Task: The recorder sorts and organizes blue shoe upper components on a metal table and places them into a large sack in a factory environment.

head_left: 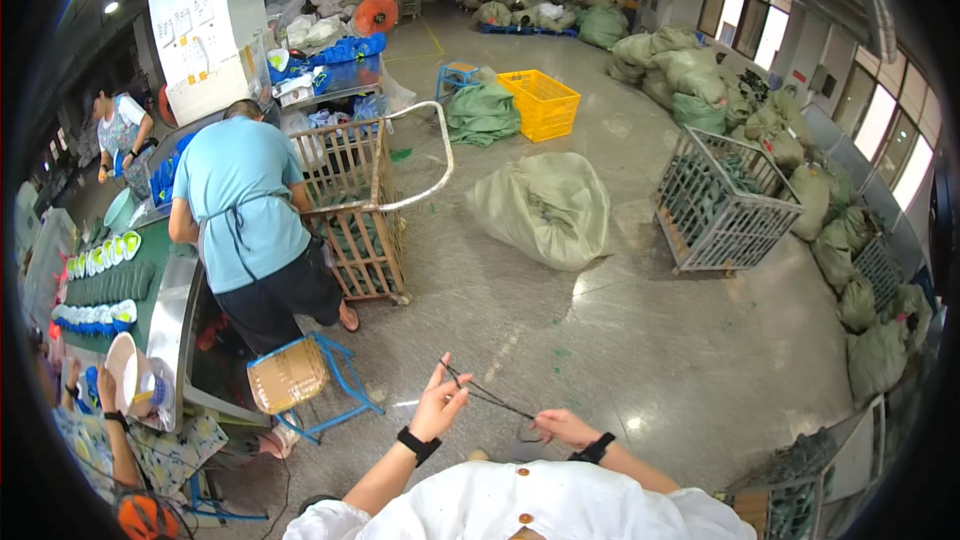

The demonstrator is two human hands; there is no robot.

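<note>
Evidently, a dark cord (507,405) stretched between both hands, above the floor (620,365). It looped around the spread fingers of the left hand (432,413); the right hand (563,428) pinched its other end. Uneven pulling could have slipped the loop off, or slack below the right hand tangled.

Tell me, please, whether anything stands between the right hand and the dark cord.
Nothing visible does: the right hand pinches the dark cord, which runs across to the left hand.
</note>
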